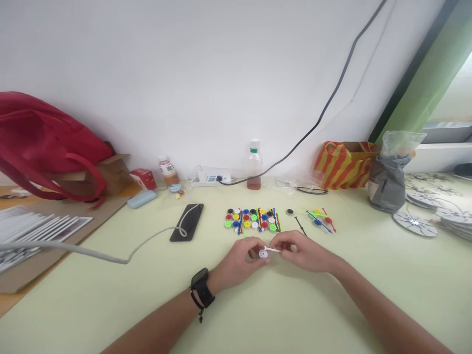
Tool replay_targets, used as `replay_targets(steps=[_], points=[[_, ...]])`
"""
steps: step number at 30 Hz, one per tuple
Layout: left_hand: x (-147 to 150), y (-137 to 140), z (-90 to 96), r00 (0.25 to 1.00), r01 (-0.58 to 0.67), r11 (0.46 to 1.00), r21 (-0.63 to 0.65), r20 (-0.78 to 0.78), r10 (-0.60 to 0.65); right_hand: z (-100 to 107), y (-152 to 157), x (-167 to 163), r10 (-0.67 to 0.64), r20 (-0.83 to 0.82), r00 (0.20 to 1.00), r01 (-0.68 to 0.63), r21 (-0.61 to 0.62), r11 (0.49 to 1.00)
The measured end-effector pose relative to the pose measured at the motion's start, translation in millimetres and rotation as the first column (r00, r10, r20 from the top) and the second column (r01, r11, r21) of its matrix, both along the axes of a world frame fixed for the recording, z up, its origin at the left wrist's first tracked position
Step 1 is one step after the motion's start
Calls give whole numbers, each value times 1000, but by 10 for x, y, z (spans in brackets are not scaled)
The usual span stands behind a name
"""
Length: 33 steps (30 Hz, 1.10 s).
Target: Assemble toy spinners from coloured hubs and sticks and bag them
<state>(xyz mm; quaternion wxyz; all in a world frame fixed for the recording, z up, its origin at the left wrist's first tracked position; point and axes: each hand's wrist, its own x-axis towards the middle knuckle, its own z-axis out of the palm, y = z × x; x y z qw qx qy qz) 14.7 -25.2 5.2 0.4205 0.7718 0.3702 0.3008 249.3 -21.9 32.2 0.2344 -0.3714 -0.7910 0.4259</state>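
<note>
On the pale table point(287, 314), left hand point(239, 261) pinching white disc point(263, 254), right hand point(303, 251) white stick point(273, 250), wide room between forearms point(162, 314) (phone point(189, 227) aside).

Small white disc point(263, 254), slim white stick point(273, 250) near its edge

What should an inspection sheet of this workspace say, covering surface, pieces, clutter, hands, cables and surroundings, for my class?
Surface: pale green tabletop.
Pieces: white round piece and white slim piece at the fingers; coloured discs and coloured slim pieces beyond.
Clutter: black phone, bottle with green band, red bag, striped bag.
Hands: left hand holds the round piece; right hand pinches the slim one.
Cables: pale cable lies partly over the phone; black cable runs to the power strip.
Surroundings: white wall; green curtain at right.
</note>
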Motion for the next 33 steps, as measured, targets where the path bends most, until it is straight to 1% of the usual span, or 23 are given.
replay_targets(steps=[2, 5, 8, 9, 11, 14, 16, 18, 21, 24, 26, 29, 31, 33], points=[[-9, 16, -31, 998, -23, 998, -63, 60, 27, 23, 3, 16, -15, -48, 999, 15, 1, 1000], [-28, 52, -91, 984, -51, 989, -142, 164, 74, 40, -1, 29, -12, -131, 991, 5, -54, 999], [-34, 82, -126, 967, -35, 973, -227, 240, 90, 28, 9, 26, -15, -156, 988, -5, -124, 992], [-33, 89, -128, 963, -22, 968, -248, 255, 87, 19, 18, 24, -24, -156, 987, 3, -130, 991], [-28, 96, -123, 957, -1, 963, -271, 280, 80, -4, 41, 20, -54, -159, 986, 39, -96, 995], [-26, 101, -113, 951, 8, 956, -294, 298, 84, -28, 67, 24, -135, -174, 975, 138, 7, 990], [-33, 104, -111, 947, -1, 953, -302, 306, 98, -25, 66, 26, -179, -209, 961, 180, -17, 984], [-45, 106, -106, 944, -7, 953, -302, 313, 106, -8, 49, 15, -207, -288, 935, 185, -103, 977], [-56, 99, -76, 940, 9, 957, -291, 330, 92, 17, 11, -42, -219, -412, 884, 142, -209, 968], [-50, 84, -35, 931, 52, 960, -277, 362, 54, -5, -25, -140, -215, -465, 859, 96, -266, 959], [-39, 75, -15, 922, 70, 957, -280, 386, 45, -51, -44, -206, -218, -460, 861, 96, -274, 957], [-19, 65, 3, 918, 63, 957, -284, 393, 56, -139, -65, -280, -201, -419, 885, 94, -263, 960], [-7, 58, 10, 921, 60, 962, -267, 386, 50, -189, -76, -307, -183, -384, 905, 102, -222, 970], [0, 52, 13, 922, 61, 968, -245, 385, 39, -227, -83, -317, -173, -342, 923, 129, -149, 980]])
